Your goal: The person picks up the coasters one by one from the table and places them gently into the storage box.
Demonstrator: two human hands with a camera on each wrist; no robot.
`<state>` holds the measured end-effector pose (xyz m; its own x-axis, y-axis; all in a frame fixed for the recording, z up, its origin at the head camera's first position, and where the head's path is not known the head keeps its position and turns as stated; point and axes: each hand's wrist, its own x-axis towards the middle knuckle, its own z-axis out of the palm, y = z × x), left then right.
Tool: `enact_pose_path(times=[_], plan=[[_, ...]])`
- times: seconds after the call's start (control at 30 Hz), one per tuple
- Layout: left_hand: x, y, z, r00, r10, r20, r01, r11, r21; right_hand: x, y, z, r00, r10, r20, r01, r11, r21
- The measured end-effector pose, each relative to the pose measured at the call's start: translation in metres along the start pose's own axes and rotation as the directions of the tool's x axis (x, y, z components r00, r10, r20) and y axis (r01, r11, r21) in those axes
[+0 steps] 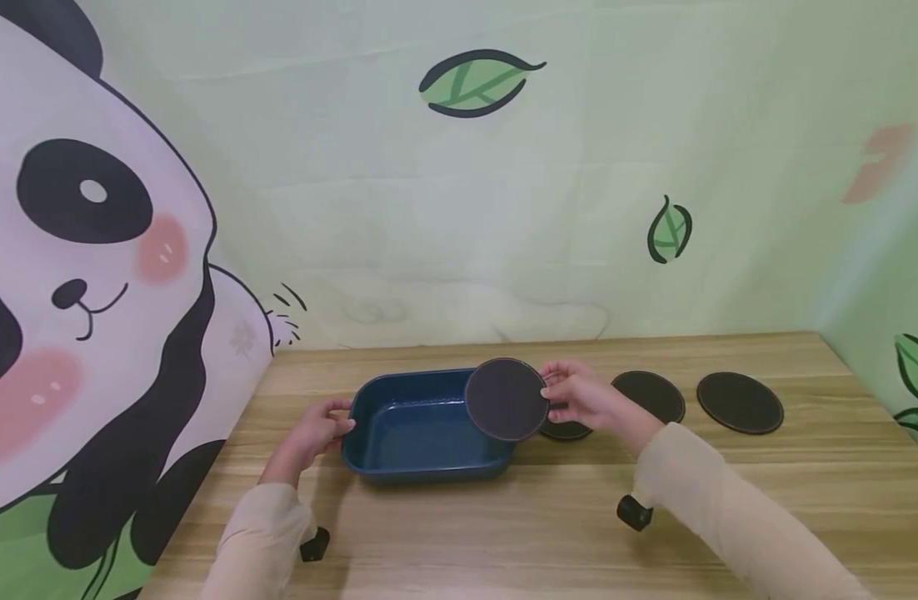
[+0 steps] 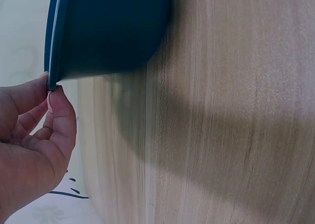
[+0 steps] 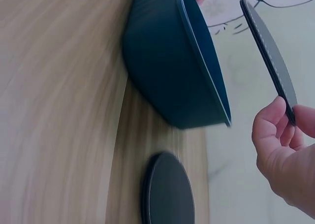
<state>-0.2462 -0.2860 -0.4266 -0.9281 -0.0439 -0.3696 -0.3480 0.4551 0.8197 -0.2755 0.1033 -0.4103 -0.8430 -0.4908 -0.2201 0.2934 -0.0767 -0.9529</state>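
Note:
A blue rectangular basin [image 1: 429,475] with rounded corners stands on the wooden table, its inside bare where I can see it. My left hand [image 1: 322,432] pinches the rim at its left end; in the left wrist view, thumb and finger meet on the basin's edge [image 2: 52,61]. My right hand [image 1: 579,396] pinches a round black coaster [image 1: 506,400] by its right edge. In the right wrist view the held coaster [image 3: 270,54] is tilted and raised above the basin's right end. Behind it another black coaster [image 1: 566,430] lies on the table, partly hidden.
Two more round black coasters, one partly behind the right arm [image 1: 649,395] and a farther coaster [image 1: 740,402], lie to the right on the wooden table [image 1: 466,542]. A cloth backdrop with a printed panda [image 1: 92,250] and leaves rises behind the table.

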Motion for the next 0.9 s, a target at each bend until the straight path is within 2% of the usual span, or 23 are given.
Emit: enact_pose_path(times=[0.37, 0.9], plan=[[0.002, -0.003, 0.0, 1.0, -0.003, -0.002, 0.003, 1.0, -0.006, 0.027, 0.012, 0.037, 0.996, 0.021, -0.087, -0.017, 0.999, 0.048], [0.002, -0.001, 0.0, 1.0, 0.005, -0.011, -0.005, 1.0, -0.02, 0.06, 0.027, 0.084, 0.972, 0.089, -0.219, -0.075, 0.995, 0.069]])
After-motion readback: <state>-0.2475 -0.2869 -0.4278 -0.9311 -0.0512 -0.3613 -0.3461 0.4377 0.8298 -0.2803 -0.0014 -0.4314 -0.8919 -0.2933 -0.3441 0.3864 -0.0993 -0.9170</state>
